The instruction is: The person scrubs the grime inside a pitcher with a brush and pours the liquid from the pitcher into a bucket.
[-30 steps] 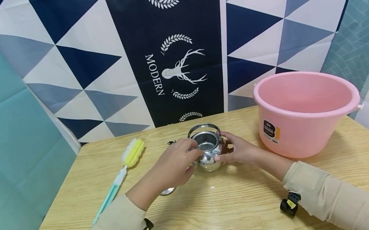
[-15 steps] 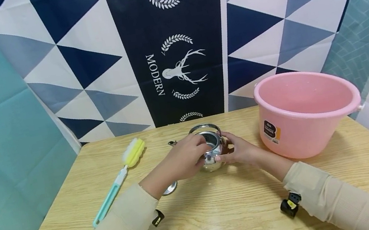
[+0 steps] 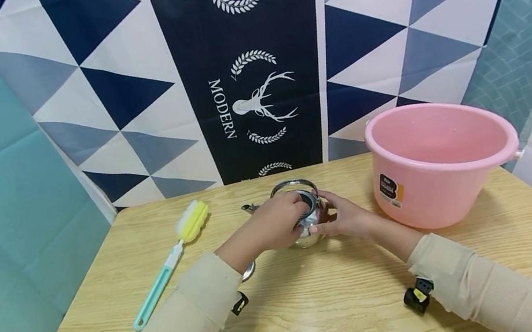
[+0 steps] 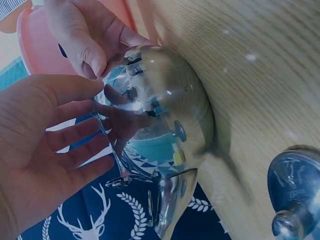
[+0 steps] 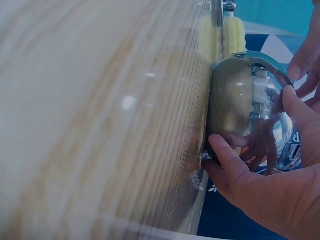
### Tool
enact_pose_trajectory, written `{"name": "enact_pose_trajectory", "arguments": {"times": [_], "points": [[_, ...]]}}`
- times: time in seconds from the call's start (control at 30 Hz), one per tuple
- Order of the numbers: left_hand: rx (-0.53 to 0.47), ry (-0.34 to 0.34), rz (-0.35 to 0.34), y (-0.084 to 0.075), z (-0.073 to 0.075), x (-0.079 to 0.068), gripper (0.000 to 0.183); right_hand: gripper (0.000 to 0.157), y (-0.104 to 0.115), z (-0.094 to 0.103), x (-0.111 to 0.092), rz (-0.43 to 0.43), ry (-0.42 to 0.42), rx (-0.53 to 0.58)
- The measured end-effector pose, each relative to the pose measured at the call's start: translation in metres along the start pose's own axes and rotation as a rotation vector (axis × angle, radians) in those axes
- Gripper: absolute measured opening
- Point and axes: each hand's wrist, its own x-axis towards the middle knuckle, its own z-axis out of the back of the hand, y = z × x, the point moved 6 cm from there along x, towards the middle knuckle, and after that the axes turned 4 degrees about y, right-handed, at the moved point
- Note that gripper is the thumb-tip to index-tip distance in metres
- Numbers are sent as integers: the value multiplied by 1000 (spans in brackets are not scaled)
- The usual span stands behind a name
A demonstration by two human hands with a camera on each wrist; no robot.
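Note:
A shiny steel teapot point(image 3: 306, 240) stands upright on the table, its hoop handle point(image 3: 292, 182) raised and its spout point(image 4: 175, 200) to the far left. My right hand point(image 3: 348, 218) holds the pot's right side, thumb and fingers curved around the body. Over the pot's mouth is my left hand point(image 3: 279, 221), its fingers spread and fairly straight in the left wrist view, with fingertips at the rim. They hide most of the opening and the strainer inside. The round lid point(image 4: 295, 182) lies on the table, knob visible, partly hidden behind my left forearm in the head view.
A brush point(image 3: 159, 286) with a yellow and white sponge head and teal handle lies on the left. The large pink bucket point(image 3: 402, 190) stands at the right, beyond my right forearm. A patterned backdrop point(image 3: 127, 95) rises behind the wooden table point(image 3: 352, 304).
My left hand has moved right, from the pot's left side to over its mouth, covering the strainer. The right hand stays on the pot, which has not visibly moved.

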Motion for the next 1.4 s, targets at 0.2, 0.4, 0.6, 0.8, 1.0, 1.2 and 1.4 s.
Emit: {"name": "enact_pose_trajectory", "arguments": {"times": [0.2, 0.4, 0.6, 0.8, 1.0, 1.2, 1.4], "points": [[-11, 72, 22, 1, -2, 7, 23, 97, 0, -1, 0, 5, 4, 14], [-49, 132, 39, 2, -5, 11, 24, 97, -1, -3, 1, -7, 0, 18], [-91, 160, 48, 3, -6, 11, 26, 98, -2, -2, 1, -17, -3, 11], [-96, 156, 48, 4, -5, 10, 25, 98, -1, -3, 2, -16, 0, 12], [-89, 127, 55, 6, 0, 10, 13, 96, 2, -2, -1, -10, 3, 23], [-78, 139, 94, 7, 1, 10, 8, 96, 2, -1, -2, -4, 1, 28], [-31, 127, 112, 7, 3, 10, 13, 96, 2, -2, -1, -5, 4, 31]]}}
